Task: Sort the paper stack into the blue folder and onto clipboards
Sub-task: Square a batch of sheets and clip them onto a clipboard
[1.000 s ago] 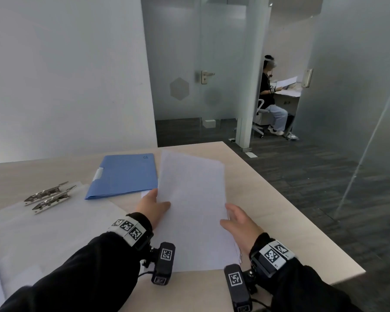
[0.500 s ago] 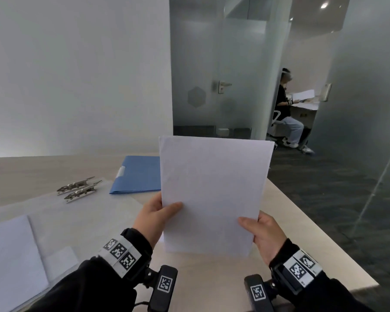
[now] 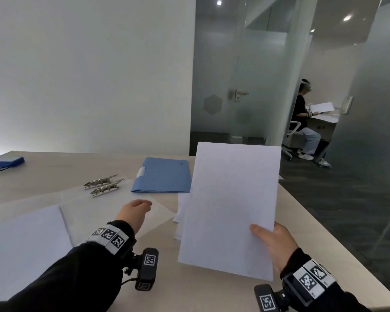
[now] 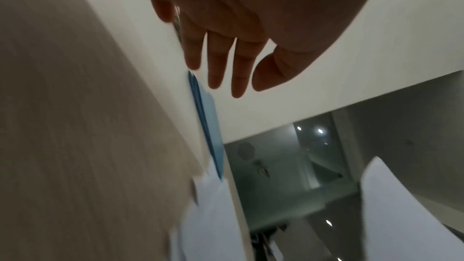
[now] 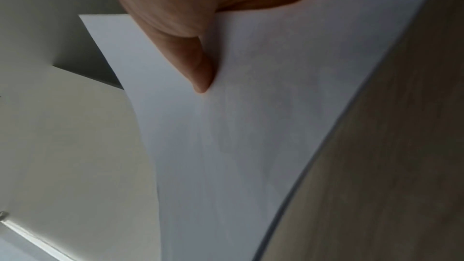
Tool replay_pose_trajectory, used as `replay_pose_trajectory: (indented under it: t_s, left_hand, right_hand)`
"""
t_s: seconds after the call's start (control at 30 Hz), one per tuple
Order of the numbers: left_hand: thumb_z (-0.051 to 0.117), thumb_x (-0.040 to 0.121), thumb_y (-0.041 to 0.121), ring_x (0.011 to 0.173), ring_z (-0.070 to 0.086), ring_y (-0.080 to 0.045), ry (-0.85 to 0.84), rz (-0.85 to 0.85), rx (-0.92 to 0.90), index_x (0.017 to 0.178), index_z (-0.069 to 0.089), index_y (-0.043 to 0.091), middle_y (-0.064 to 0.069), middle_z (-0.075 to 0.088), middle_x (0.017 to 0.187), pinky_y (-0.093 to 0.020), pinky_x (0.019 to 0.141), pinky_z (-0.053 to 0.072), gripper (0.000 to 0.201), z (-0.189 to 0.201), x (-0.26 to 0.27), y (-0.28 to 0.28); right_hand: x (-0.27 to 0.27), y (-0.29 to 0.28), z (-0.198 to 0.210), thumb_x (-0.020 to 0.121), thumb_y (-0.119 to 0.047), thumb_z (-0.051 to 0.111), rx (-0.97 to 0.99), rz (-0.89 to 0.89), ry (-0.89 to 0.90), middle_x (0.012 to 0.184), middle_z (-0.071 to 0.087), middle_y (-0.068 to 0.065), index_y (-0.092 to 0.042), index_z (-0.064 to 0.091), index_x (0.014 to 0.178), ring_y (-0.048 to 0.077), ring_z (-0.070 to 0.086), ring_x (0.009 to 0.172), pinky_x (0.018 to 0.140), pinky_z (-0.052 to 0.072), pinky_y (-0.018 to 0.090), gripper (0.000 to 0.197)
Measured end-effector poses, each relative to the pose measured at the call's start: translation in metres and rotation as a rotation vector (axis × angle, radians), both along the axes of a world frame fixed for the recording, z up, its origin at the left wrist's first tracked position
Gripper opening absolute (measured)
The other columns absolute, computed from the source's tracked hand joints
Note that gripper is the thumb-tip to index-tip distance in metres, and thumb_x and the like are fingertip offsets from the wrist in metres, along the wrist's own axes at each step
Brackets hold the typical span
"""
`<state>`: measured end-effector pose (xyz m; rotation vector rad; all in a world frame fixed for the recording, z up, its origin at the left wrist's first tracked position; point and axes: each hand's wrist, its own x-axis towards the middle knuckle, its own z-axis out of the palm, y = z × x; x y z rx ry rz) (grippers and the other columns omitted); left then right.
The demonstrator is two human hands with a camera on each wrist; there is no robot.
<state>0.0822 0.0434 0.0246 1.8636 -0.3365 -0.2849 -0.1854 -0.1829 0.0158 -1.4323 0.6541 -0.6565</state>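
Nearest the camera, both forearms in black sleeves reach over the pale wooden table [image 3: 302, 221], each wrist wearing a band of black-and-white markers with a small camera slung beneath. The right hand [image 3: 274, 246] pinches the lower right corner of a white sheet [image 3: 230, 206], thumb pressed flat on the near face and the other fingers hidden behind it; the wrist view shows the thumb [image 5: 193, 62] bearing on the paper, which bows a little. The sheet stands nearly upright, lifted clear of the table, its top edge tilted away from the person

The left hand [image 3: 133, 212] holds nothing. It hovers palm down over the clipboards, and the wrist view shows its fingers [image 4: 216, 62] straight and slightly spread, thumb out to the side, the picture blurred

Under and left of that hand lie translucent clipboards [image 3: 95, 212] overlapping one another, with a white page [image 3: 25, 242] on the nearest left one. Two metal clips [image 3: 104, 184] sit side by side at their far edge. Behind the raised sheet, more loose paper [image 3: 181, 212] rests on the table, partly hidden

Beyond the clips lies the blue folder [image 3: 162, 175], closed and flat, a white tab on its left edge, just beside the held sheet's far left edge in the head view. At the far left corner sits a small blue device [image 3: 6, 161] with a cable

In the room past the frosted glass door [image 3: 234, 86], another person [image 3: 304, 122] sits on a chair holding papers
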Motion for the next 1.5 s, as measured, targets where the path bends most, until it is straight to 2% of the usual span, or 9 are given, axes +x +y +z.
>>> replay_pose_trajectory:
  t_s: [0.2, 0.53, 0.7, 0.8, 0.97, 1.1, 1.23, 1.37, 1.5]
  left_hand:
    - [0.058, 0.09, 0.011, 0.128, 0.048, -0.032, 0.118, 0.013, 0.232, 0.133, 0.054, 0.005, -0.015, 0.053, 0.138, -0.029, 0.101, 0.034, 0.044, -0.019, 0.034, 0.055]
    - [0.057, 0.091, 0.015, 0.124, 0.052, -0.025, 0.203, 0.012, 0.212, 0.127, 0.06, 0.013, -0.008, 0.058, 0.134, -0.028, 0.104, 0.037, 0.036, -0.012, -0.022, 0.132]
    - [0.047, 0.098, 0.028, 0.087, 0.064, -0.007, 0.379, -0.016, 0.104, 0.101, 0.069, 0.011, 0.002, 0.074, 0.094, -0.002, 0.062, 0.045, 0.028, 0.006, -0.046, 0.169]
    - [0.052, 0.092, 0.046, 0.095, 0.065, -0.01, 0.434, -0.013, 0.127, 0.106, 0.071, 0.017, 0.003, 0.076, 0.101, -0.027, 0.094, 0.035, 0.038, 0.011, -0.042, 0.186]
    - [0.057, 0.093, 0.018, 0.076, 0.068, -0.027, 0.354, 0.116, -0.047, 0.109, 0.066, 0.008, -0.01, 0.073, 0.093, -0.036, 0.072, 0.055, 0.021, 0.014, -0.018, 0.191]
    - [0.054, 0.09, -0.003, 0.077, 0.071, -0.038, 0.434, 0.126, -0.075, 0.106, 0.065, -0.005, -0.026, 0.072, 0.095, -0.052, 0.072, 0.059, 0.019, 0.008, -0.005, 0.197]
    - [0.067, 0.076, -0.007, 0.093, 0.067, -0.05, 0.509, 0.11, 0.048, 0.116, 0.058, -0.009, -0.035, 0.067, 0.108, -0.067, 0.082, 0.051, 0.041, -0.009, 0.006, 0.21]
    - [0.084, 0.048, 0.011, 0.095, 0.069, -0.041, 0.489, 0.085, 0.14, 0.114, 0.062, -0.006, -0.025, 0.07, 0.108, -0.056, 0.091, 0.052, 0.071, -0.024, 0.019, 0.208]
    - [0.073, 0.079, 0.01, 0.095, 0.059, -0.024, 0.365, 0.106, 0.257, 0.12, 0.06, 0.002, -0.016, 0.063, 0.11, -0.037, 0.094, 0.051, 0.043, -0.018, 0.014, 0.197]
  right_hand:
    - [0.03, 0.025, 0.001, 0.092, -0.004, 0.061, 0.032, 0.091, -0.006, 0.099, 0.077, 0.012, -0.007, 0.072, 0.103, 0.032, 0.072, 0.094, 0.085, 0.054, 0.043, 0.015]
    - [0.107, 0.087, -0.002, 0.089, -0.007, 0.065, 0.04, 0.272, 0.044, 0.097, 0.077, 0.014, -0.008, 0.073, 0.1, 0.037, 0.071, 0.094, 0.092, 0.053, 0.051, 0.013]
    - [0.139, 0.123, -0.001, 0.09, -0.003, 0.063, 0.048, 0.37, 0.068, 0.095, 0.075, 0.015, -0.003, 0.072, 0.102, 0.033, 0.07, 0.087, 0.076, 0.054, 0.037, 0.014]
    - [0.153, 0.143, -0.006, 0.089, -0.002, 0.063, 0.06, 0.434, 0.093, 0.097, 0.075, 0.015, -0.003, 0.071, 0.103, 0.032, 0.071, 0.089, 0.076, 0.055, 0.037, 0.016]
    - [0.159, 0.168, -0.015, 0.083, -0.003, 0.07, 0.112, 0.592, 0.168, 0.102, 0.075, 0.02, 0.003, 0.069, 0.112, 0.041, 0.07, 0.096, 0.088, 0.055, 0.05, 0.029]
    - [0.155, 0.169, -0.007, 0.092, -0.011, 0.061, 0.107, 0.753, 0.28, 0.101, 0.077, 0.013, -0.001, 0.069, 0.112, 0.029, 0.074, 0.09, 0.075, 0.057, 0.035, 0.023]
    - [0.151, 0.15, -0.001, 0.093, -0.024, 0.06, 0.121, 0.685, 0.406, 0.077, 0.074, 0.007, -0.009, 0.066, 0.109, 0.022, 0.065, 0.055, 0.042, 0.046, 0.023, 0.023]
    - [0.154, 0.138, -0.006, 0.094, -0.016, 0.058, 0.055, 0.641, 0.482, 0.081, 0.069, 0.015, 0.001, 0.062, 0.111, 0.018, 0.063, 0.048, 0.035, 0.042, 0.019, 0.025]
    - [0.161, 0.134, -0.012, 0.092, -0.014, 0.06, 0.013, 0.56, 0.489, 0.079, 0.067, 0.016, 0.002, 0.062, 0.111, 0.019, 0.064, 0.048, 0.035, 0.043, 0.021, 0.025]
